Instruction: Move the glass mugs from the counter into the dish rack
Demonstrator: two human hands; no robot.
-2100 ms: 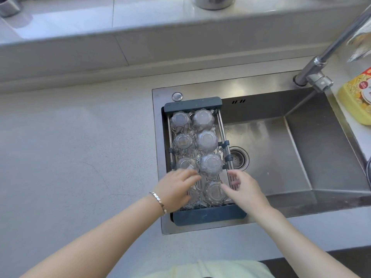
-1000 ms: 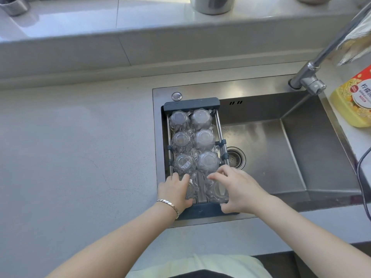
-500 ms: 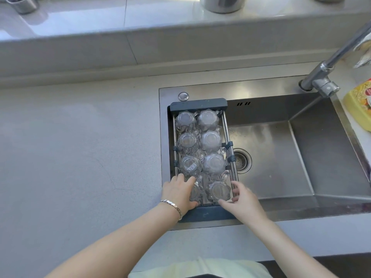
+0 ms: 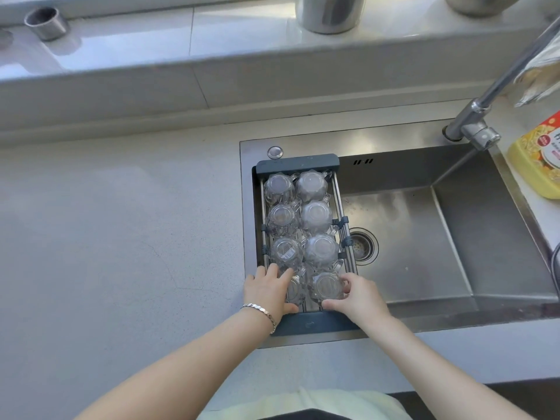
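Note:
A dark-framed dish rack [image 4: 298, 162] spans the left side of the sink. Several clear glass mugs [image 4: 315, 215] stand upside down in it, in two columns. My left hand [image 4: 268, 291] lies over the near-left mug [image 4: 294, 286], fingers wrapped on it and hiding most of it. My right hand [image 4: 359, 295] cups the near-right mug [image 4: 327, 287] from its right side, thumb at the near edge. Both of these mugs sit in the rack's nearest row.
The steel sink basin [image 4: 424, 237] with its drain [image 4: 363, 244] lies right of the rack. A tap [image 4: 475, 128] rises at the back right beside a yellow detergent bottle [image 4: 539, 159]. Grey counter [image 4: 106, 237] spreads left; metal cups stand on the ledge behind.
My right hand has closed in around the near-right mug from its right side. My left hand stays on the near-left mug. The camera has shifted slightly.

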